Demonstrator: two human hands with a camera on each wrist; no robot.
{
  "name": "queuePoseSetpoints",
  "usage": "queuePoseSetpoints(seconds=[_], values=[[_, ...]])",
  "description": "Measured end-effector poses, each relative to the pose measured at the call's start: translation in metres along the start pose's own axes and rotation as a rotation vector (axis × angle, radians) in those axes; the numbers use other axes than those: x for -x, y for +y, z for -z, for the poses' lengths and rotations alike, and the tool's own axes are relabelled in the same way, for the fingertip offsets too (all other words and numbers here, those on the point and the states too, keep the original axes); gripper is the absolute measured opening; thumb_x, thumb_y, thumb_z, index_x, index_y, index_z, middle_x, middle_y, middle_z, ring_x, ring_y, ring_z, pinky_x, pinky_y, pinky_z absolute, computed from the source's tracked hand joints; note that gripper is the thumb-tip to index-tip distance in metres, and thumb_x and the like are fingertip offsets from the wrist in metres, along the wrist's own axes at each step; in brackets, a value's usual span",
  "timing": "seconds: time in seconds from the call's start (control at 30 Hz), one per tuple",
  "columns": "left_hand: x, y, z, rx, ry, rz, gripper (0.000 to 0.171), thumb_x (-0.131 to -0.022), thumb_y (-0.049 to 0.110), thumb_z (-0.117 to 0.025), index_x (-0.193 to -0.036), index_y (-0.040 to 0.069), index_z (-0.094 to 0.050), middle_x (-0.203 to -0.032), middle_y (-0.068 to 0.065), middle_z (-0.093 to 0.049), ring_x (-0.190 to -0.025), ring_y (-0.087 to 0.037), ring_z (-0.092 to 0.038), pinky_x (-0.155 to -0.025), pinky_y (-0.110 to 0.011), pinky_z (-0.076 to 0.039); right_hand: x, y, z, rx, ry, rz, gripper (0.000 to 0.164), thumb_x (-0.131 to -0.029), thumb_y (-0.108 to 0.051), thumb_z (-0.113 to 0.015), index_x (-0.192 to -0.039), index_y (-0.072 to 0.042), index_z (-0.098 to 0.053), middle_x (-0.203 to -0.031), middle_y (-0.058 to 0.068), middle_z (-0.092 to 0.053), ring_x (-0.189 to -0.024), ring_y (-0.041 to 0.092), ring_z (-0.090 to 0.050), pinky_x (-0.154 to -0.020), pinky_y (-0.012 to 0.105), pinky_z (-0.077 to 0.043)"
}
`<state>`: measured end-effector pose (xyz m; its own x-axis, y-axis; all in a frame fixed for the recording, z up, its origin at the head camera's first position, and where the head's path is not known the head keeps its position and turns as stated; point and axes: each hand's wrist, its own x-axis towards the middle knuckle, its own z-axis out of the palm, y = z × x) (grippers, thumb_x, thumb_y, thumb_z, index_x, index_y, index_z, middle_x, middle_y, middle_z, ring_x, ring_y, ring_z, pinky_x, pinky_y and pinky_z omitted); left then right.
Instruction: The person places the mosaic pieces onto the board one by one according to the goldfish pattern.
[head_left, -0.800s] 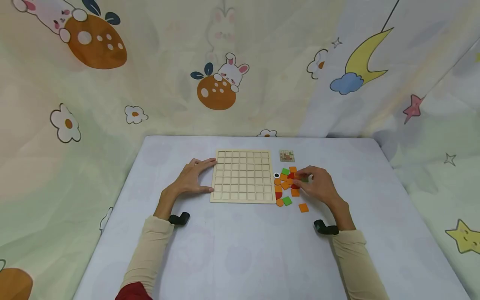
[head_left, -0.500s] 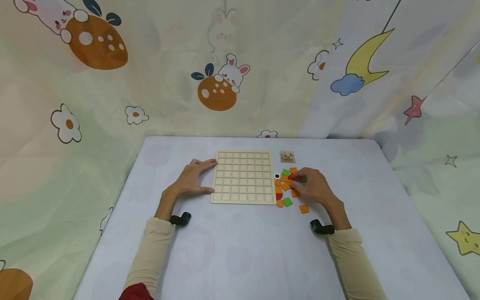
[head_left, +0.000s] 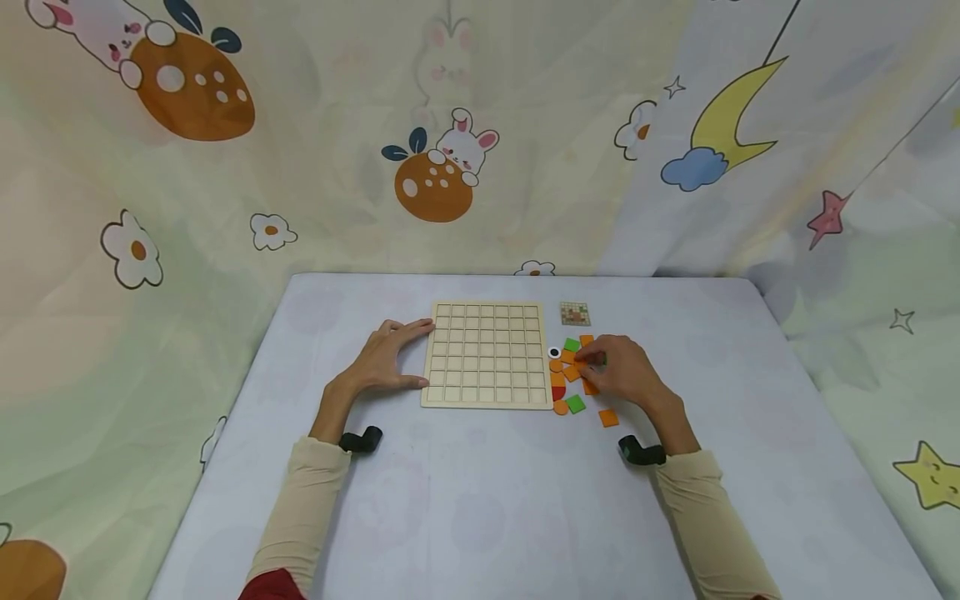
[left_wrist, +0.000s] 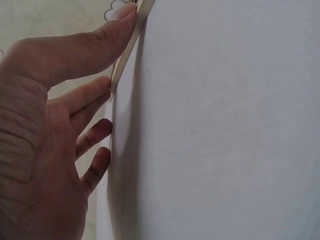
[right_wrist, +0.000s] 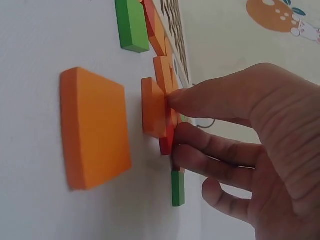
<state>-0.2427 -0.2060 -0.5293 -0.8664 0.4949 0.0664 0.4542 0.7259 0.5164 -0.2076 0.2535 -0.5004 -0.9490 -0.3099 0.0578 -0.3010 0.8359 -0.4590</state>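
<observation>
My left hand [head_left: 380, 358] steadies the left edge of a pale wooden grid board [head_left: 486, 355]; the thumb touches it low and the fingertips higher up. In the left wrist view, straight fingers [left_wrist: 90, 95] lie along the board's thin edge [left_wrist: 127, 52]. Right of the board, my right hand [head_left: 628, 367] reaches down into a pile of small coloured tiles, thumb and fingertips close together. In the right wrist view, the thumb [right_wrist: 187, 101] is beside an orange tile [right_wrist: 154, 107] and a red tile [right_wrist: 167, 142]. Whether a tile is pinched there is hidden.
An orange square tile [head_left: 608, 417] lies apart from the pile, nearest me. Green tiles [head_left: 575, 404], an orange round piece [head_left: 560, 407] and a white piece with a black dot [head_left: 554, 352] sit by the board. A small pattern card [head_left: 575, 313] lies behind the pile.
My right hand has shifted slightly left over the pile, and the red tiles near its fingertips are now covered. The left hand and the board have stayed put.
</observation>
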Motion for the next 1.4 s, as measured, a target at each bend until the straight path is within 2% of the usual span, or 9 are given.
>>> queuePoseSetpoints(seconds=[0.3, 0.6, 0.97, 1.4], values=[[0.001, 0.001, 0.002, -0.001, -0.003, 0.008, 0.106, -0.078, 0.051, -0.093, -0.166, 0.016, -0.047, -0.175, -0.005, -0.044, -0.135, -0.036, -0.048, -0.110, -0.063, -0.038, -0.005, -0.006, 0.003, 0.012, -0.033, -0.047, 0.016, -0.096, -0.017, -0.083, -0.109, -0.008, -0.087, -0.098, 0.006, -0.081, -0.086, 0.022, -0.066, -0.082, 0.044, -0.055], [0.001, 0.002, 0.002, 0.005, -0.017, 0.010, 0.106, -0.079, 0.049, -0.093, -0.168, 0.017, -0.045, -0.177, -0.004, -0.041, -0.137, -0.034, -0.046, -0.110, -0.061, -0.038, -0.008, -0.011, 0.007, 0.017, -0.052, -0.048, 0.019, -0.095, -0.013, -0.083, -0.109, -0.002, -0.085, -0.101, 0.011, -0.084, -0.092, 0.026, -0.075, -0.085, 0.049, -0.061], [0.002, 0.001, 0.001, 0.014, -0.022, 0.022, 0.106, -0.079, 0.049, -0.093, -0.168, 0.019, -0.045, -0.177, -0.003, -0.041, -0.138, -0.035, -0.046, -0.113, -0.062, -0.037, -0.007, -0.013, 0.005, 0.022, -0.056, -0.091, 0.022, -0.094, -0.012, -0.084, -0.113, 0.000, -0.082, -0.106, 0.014, -0.082, -0.097, 0.030, -0.071, -0.089, 0.051, -0.059], [0.001, 0.003, 0.003, 0.005, -0.029, 0.029, 0.106, -0.080, 0.048, -0.093, -0.169, 0.020, -0.043, -0.178, -0.002, -0.040, -0.140, -0.034, -0.045, -0.112, -0.060, -0.037, -0.003, -0.005, 0.002, -0.037, -0.011, -0.032, 0.019, -0.093, -0.013, -0.082, -0.108, -0.001, -0.081, -0.103, 0.013, -0.079, -0.093, 0.027, -0.070, -0.089, 0.048, -0.059]])
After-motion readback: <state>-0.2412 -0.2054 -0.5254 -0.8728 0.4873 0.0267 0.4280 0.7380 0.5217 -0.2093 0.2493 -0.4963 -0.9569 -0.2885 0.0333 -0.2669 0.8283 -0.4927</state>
